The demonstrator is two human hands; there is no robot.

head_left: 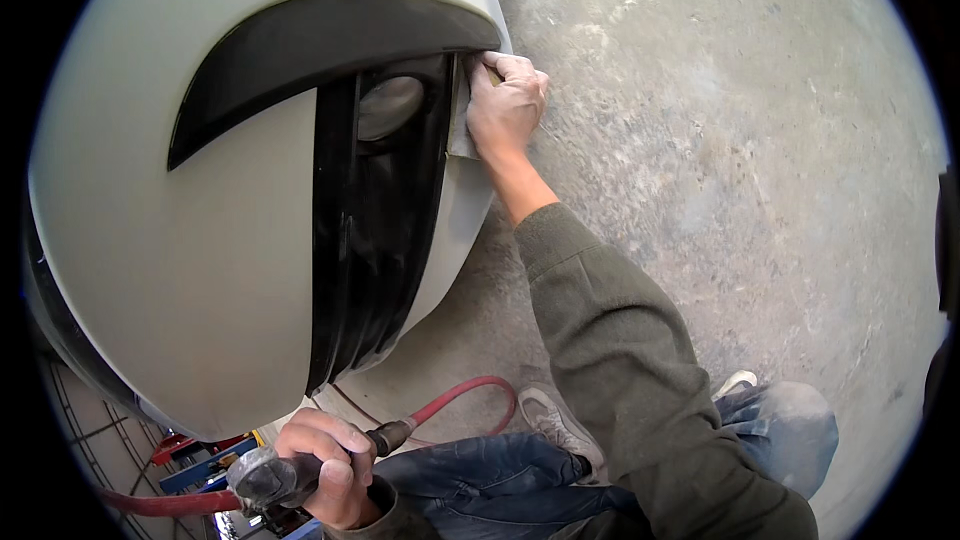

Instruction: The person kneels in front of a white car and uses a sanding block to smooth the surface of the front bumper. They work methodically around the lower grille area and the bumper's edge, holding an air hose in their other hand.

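Observation:
My right hand (507,105) reaches out to the edge of a pale grey car body panel (240,200). Its fingers are closed round a sheet of sandpaper (461,136), which lies against the panel beside the black headlight recess (385,200). Low on the left, my left hand (328,460) grips a dusty grey and black air sander (262,478). The sander's underside is hidden from here. A red hose (175,505) runs to the tool, and a hose loop (470,382) leaves its other side.
Bare concrete floor (740,180) spreads to the right of the car. My bent knees in blue jeans (480,475) and a light shoe (560,420) are close below. Red and blue items (205,465) stand by a tiled floor at the lower left.

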